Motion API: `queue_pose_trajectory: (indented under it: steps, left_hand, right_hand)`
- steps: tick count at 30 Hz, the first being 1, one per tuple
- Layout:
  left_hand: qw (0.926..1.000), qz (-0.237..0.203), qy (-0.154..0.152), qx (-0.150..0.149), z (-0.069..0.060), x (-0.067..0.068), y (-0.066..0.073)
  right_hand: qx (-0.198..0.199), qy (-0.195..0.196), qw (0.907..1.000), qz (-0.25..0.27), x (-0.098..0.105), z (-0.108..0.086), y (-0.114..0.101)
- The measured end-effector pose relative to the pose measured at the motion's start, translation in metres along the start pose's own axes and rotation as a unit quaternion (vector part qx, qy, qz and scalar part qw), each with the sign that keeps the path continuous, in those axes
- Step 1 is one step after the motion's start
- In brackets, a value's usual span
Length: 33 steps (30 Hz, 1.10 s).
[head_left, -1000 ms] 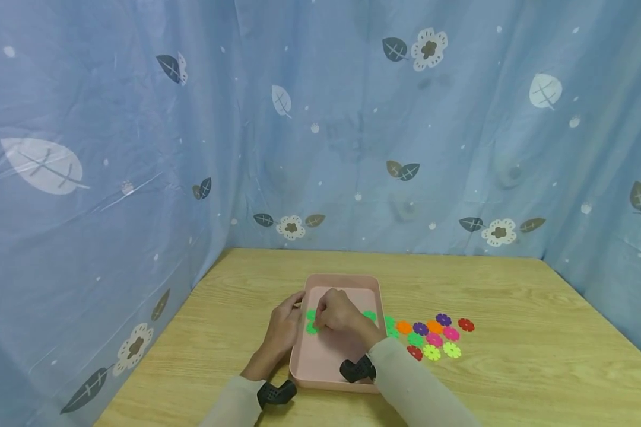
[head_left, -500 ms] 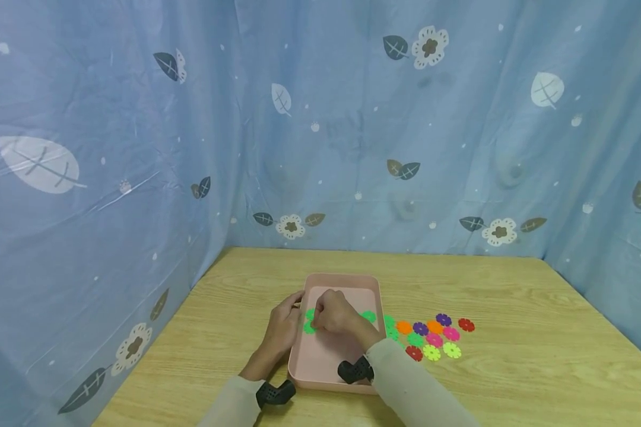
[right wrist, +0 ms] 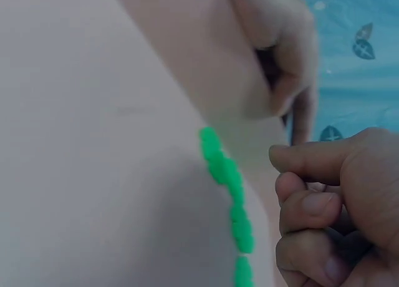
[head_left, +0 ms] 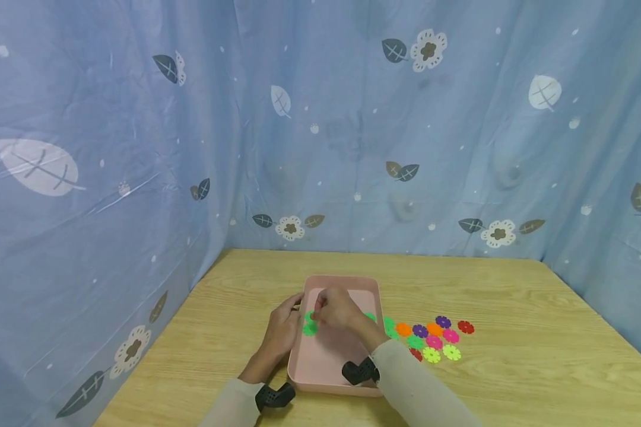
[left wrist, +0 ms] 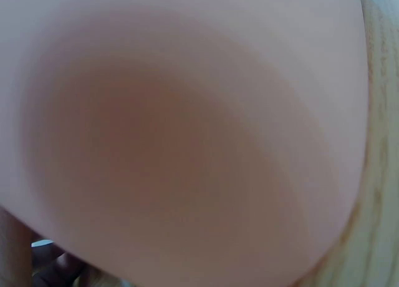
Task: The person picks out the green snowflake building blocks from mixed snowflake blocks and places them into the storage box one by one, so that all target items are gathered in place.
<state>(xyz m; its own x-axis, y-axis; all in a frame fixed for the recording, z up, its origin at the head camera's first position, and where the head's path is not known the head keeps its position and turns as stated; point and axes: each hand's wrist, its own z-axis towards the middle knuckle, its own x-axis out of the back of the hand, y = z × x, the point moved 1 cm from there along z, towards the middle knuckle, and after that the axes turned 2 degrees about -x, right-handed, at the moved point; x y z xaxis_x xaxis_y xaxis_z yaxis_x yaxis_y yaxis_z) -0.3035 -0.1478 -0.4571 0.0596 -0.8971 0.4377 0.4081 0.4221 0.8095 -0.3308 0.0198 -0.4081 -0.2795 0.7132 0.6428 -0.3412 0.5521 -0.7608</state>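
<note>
A pink rectangular tray [head_left: 320, 367] lies on the table. My left hand [head_left: 281, 328] rests against its left side, fingers at the outer wall near the rim. Over the tray is my right hand [head_left: 338, 308], just above green flower-shaped discs [head_left: 310, 328] near the left wall. In the right wrist view its fingers are loosely bent, the topmost reaching out, with nothing visible between them. A row of green discs [right wrist: 240, 228] shows there edge-on beside the hand. Another green disc [head_left: 371, 316] is partly hidden by the right forearm. The left wrist view is mostly filled by blurred pink tray.
To the right of the tray, loose flower discs lie on the wooden table [head_left: 513, 308]: green [head_left: 415, 341], orange [head_left: 403, 329], purple [head_left: 443, 322], pink [head_left: 451, 335], yellow [head_left: 451, 353] and red [head_left: 466, 327]. A blue patterned curtain [head_left: 352, 118] stands behind and along the sides.
My right hand's fingertips have drawn slightly up and away from the green discs at the left wall, exposing more of the nearer one. The left hand keeps its place on the tray.
</note>
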Motion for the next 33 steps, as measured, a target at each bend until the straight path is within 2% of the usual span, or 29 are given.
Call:
queue_pose_trajectory:
  steps: [5, 8, 14, 17, 22, 29, 33]
  left_hand:
    - [0.9998, -0.01, -0.016, -0.005, -0.001, 0.0, 0.0]
    - [0.9999, -0.009, -0.012, 0.003, -0.002, 0.0, 0.0]
    - [0.9999, -0.01, 0.001, 0.013, -0.005, 0.0, 0.002]
    - [0.9998, -0.011, 0.008, 0.011, -0.004, 0.0, 0.001]
    - [0.9997, -0.012, 0.015, 0.013, -0.001, 0.0, -0.001]
    - [0.9997, -0.002, 0.019, 0.018, -0.001, 0.001, -0.001]
    - [0.9996, -0.001, 0.024, 0.014, 0.001, 0.0, -0.002]
  right_hand:
    - [0.007, 0.008, 0.9999, 0.012, 0.016, -0.007, -0.006]
    - [0.01, 0.015, 0.9997, 0.015, 0.028, -0.014, -0.007]
    - [0.034, 0.052, 0.9979, -0.022, 0.048, -0.026, -0.004]
    - [0.043, 0.06, 0.9973, -0.001, 0.058, -0.033, -0.003]
    - [0.027, 0.086, 0.9953, 0.035, 0.069, -0.042, 0.006]
    - [-0.022, 0.132, 0.9888, 0.066, 0.071, -0.053, 0.024]
    - [-0.025, 0.139, 0.9868, 0.08, 0.073, -0.059, 0.029]
